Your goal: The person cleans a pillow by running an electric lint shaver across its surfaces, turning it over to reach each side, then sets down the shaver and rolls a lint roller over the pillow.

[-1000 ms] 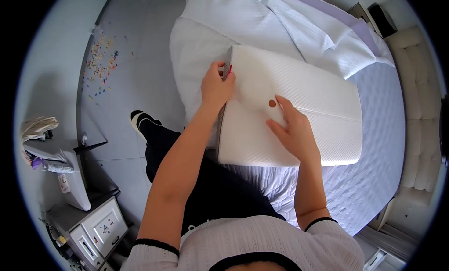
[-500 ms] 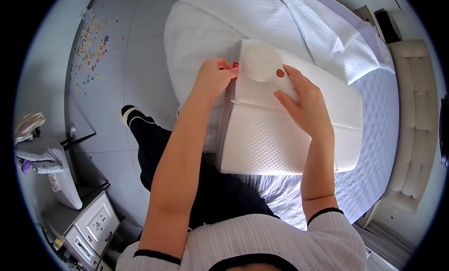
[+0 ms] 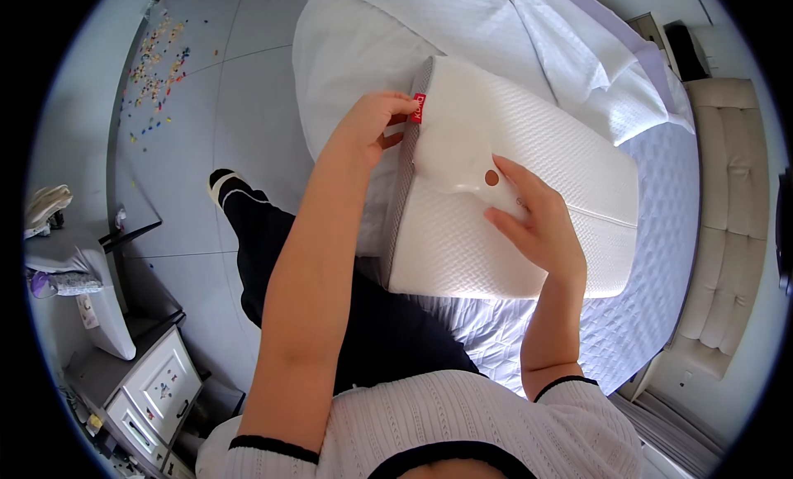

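Observation:
On the bed lies a white textured pillow (image 3: 462, 248) with a grey side band and a zipper line across its top. My left hand (image 3: 376, 124) is at its left edge, fingertips closed on the red label (image 3: 419, 108) sewn there. My right hand (image 3: 541, 219) grips the handle of a white handheld device (image 3: 454, 157) with a wide rounded head and a brown round button. The head rests on or just over the pillow's upper left part; its underside is hidden.
Rumpled white bedding (image 3: 372, 33) lies beyond the pillow, and a grey quilted mattress (image 3: 669, 223) to the right by a padded headboard (image 3: 719, 223). Small colourful pieces (image 3: 157, 66) are scattered on the floor at left. A white-fronted cabinet (image 3: 161, 388) stands lower left.
The device's head has slid toward me and slightly left over the pillow, the right hand moving slightly nearer. My left fingers have shifted, showing more of the red label.

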`<state>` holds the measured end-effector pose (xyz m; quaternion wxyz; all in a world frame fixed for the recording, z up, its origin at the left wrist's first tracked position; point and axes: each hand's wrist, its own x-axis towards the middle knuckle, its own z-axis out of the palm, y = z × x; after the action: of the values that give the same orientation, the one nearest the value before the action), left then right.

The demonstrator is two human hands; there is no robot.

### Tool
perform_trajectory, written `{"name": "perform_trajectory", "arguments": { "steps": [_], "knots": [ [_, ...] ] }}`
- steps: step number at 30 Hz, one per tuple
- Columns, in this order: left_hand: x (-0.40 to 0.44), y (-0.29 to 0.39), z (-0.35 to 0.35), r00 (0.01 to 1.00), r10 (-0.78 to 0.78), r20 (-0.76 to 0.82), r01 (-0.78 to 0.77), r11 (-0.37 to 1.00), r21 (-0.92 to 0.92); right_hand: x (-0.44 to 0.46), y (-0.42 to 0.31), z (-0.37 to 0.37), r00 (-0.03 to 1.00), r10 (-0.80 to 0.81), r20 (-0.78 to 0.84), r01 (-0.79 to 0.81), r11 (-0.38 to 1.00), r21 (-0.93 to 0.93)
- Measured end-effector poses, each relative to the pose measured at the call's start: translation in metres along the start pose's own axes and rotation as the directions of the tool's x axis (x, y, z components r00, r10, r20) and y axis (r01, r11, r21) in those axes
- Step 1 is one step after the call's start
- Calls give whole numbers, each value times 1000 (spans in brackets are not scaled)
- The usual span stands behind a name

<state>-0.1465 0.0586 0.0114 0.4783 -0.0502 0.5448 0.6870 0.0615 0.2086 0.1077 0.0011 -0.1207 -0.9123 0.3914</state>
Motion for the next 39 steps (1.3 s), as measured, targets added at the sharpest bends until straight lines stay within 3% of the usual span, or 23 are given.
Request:
{"name": "perform_trajectory", "arguments": {
  "steps": [4, 6, 10, 16, 19, 22, 24, 25, 27, 34, 39],
  "knots": [
    [2, -9, -2, 1000, -10, 19, 14, 978, -206, 14, 2, 3, 991, -127, -48, 116, 976, -185],
    [7, -11, -4, 999, -14, 51, 28, 958, -284, 23, -6, 8, 988, -37, -153, 7, 981, -192],
    [13, -13, -8, 996, -31, 85, 55, 954, -296, 31, 0, 16, 969, -93, -230, 37, 971, -236],
    [13, -14, -5, 999, -44, 17, 47, 952, -302, 16, -6, 7, 987, -93, -134, 68, 981, -182],
    [11, -13, -4, 999, -45, 19, 48, 960, -277, 9, -8, -3, 999, -4, -41, -6, 975, -221],
    [11, -14, -4, 999, -34, 8, 34, 960, -277, 8, 7, -2, 992, -38, -118, 10, 974, -226],
    [13, -14, -5, 999, -38, 15, 40, 965, -259, 13, 9, 4, 967, -203, -156, 181, 972, -147],
    [13, -14, -6, 999, -38, 15, 41, 965, -259, 13, 4, 5, 967, -203, -156, 180, 973, -147],
    [13, -13, -9, 998, -43, 53, 53, 975, -214, 14, -10, 6, 999, 29, -38, -31, 998, -51],
    [16, -15, -9, 997, -19, 70, 34, 976, -215, 5, 12, -15, 999, 15, -31, -16, 1000, -25],
    [14, -17, -7, 1000, 11, 28, -4, 972, -234, 38, 13, -11, 989, -132, -63, 122, 982, -145]
  ]
}}
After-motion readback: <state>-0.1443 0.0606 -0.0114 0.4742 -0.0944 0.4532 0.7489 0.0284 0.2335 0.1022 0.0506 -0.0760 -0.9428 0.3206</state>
